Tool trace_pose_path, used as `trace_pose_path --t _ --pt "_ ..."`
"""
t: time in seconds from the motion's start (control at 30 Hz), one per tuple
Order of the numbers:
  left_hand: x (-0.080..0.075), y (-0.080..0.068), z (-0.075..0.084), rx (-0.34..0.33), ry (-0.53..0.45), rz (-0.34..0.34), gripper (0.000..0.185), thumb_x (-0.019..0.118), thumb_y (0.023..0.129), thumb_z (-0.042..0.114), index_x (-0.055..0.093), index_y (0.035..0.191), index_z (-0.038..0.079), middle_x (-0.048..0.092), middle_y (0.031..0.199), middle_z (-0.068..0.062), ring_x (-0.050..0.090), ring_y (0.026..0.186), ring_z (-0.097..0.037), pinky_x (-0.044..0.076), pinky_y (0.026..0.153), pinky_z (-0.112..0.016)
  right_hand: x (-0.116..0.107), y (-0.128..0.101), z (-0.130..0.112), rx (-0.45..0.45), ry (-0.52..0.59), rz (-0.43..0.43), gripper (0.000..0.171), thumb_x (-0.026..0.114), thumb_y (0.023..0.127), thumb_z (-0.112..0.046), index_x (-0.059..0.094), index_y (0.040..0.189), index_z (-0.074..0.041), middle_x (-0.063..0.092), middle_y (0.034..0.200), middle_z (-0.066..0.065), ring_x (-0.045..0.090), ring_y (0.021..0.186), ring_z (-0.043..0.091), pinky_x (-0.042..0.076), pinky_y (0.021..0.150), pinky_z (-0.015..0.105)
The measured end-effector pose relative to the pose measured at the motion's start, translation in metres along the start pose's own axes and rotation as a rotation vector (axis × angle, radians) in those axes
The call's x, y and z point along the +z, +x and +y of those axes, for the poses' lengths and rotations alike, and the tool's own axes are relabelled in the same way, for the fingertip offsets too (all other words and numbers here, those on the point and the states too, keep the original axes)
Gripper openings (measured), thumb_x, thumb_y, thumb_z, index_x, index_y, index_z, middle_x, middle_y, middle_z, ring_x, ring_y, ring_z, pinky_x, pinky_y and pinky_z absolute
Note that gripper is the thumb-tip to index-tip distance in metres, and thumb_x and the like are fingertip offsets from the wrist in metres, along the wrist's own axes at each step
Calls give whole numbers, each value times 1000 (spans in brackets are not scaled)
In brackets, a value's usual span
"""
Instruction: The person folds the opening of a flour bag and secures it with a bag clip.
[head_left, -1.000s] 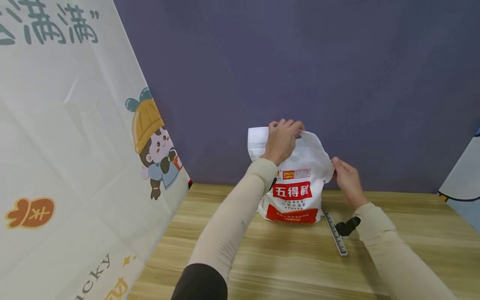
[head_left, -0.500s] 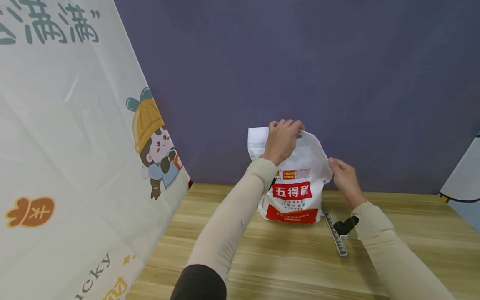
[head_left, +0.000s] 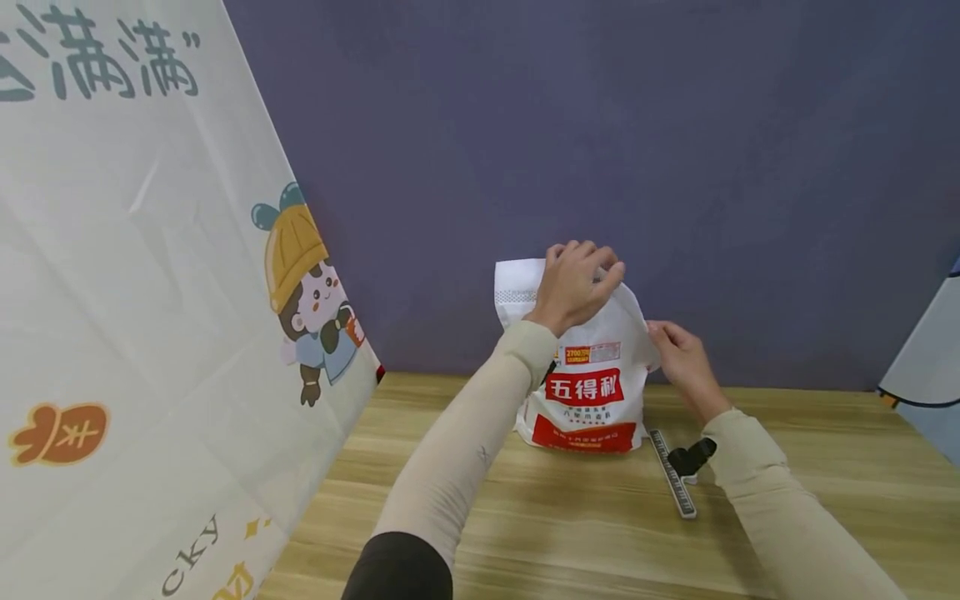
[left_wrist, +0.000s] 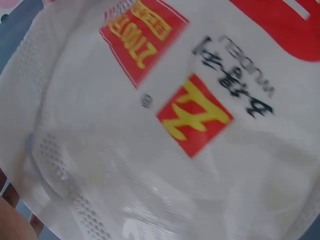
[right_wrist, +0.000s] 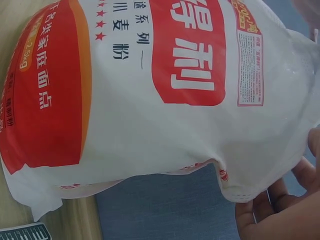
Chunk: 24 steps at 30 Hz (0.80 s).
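A white flour bag with red labels stands upright on the wooden table, close to the purple wall. My left hand grips the bag's loose top from above, fingers curled over the edge. My right hand pinches the bag's upper right corner. The left wrist view is filled by the bag's printed side. In the right wrist view the bag lies across the frame, and my right fingers curl behind its perforated corner.
A grey ruler-like strip and a black clip lie on the table just right of the bag. A white cartoon-printed sheet slopes down on the left. A white panel stands at the far right.
My right hand has moved left, pushing the bag's right corner inward. My left hand has shifted slightly right and down over the top, so the bag's top looks narrower.
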<state>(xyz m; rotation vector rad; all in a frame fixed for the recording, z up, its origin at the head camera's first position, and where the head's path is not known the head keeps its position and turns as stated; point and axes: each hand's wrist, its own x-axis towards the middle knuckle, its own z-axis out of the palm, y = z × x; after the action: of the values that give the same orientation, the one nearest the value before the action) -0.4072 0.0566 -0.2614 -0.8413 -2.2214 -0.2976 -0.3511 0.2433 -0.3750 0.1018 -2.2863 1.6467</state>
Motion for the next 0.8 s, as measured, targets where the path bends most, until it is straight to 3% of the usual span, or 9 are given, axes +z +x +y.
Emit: trace_pose_path --t 0.1,0.3,0.53,0.8 --pt "-1 1 9 11 53 -69 43 28 95 55 64 108 35 59 108 14 49 103 -7 25 100 -37 0 0 -1 -14 -16 -16 60 37 96 -51 49 133 -4 49 129 19 45 113 32 39 89 47" --pt "0 2 25 58 268 -232 50 21 94 60 62 117 42 56 116 14 44 115 -10 22 104 -44 -1 -1 -5 2 -22 -45 63 36 95 -54 46 136 -7 45 135 17 42 118 34 39 91 52" --pt "3 1 28 56 299 -269 40 30 95 56 63 113 43 56 116 15 44 115 -11 23 103 -46 2 -1 -9 -5 7 -39 58 40 94 -54 49 129 -9 50 119 14 48 97 27 49 69 42" --pt "1 -7 19 54 328 -291 33 43 90 54 60 116 42 56 117 14 43 115 -13 24 101 -46 11 0 -11 -23 35 -36 57 47 92 -53 50 129 -10 52 111 11 50 89 24 50 62 37"
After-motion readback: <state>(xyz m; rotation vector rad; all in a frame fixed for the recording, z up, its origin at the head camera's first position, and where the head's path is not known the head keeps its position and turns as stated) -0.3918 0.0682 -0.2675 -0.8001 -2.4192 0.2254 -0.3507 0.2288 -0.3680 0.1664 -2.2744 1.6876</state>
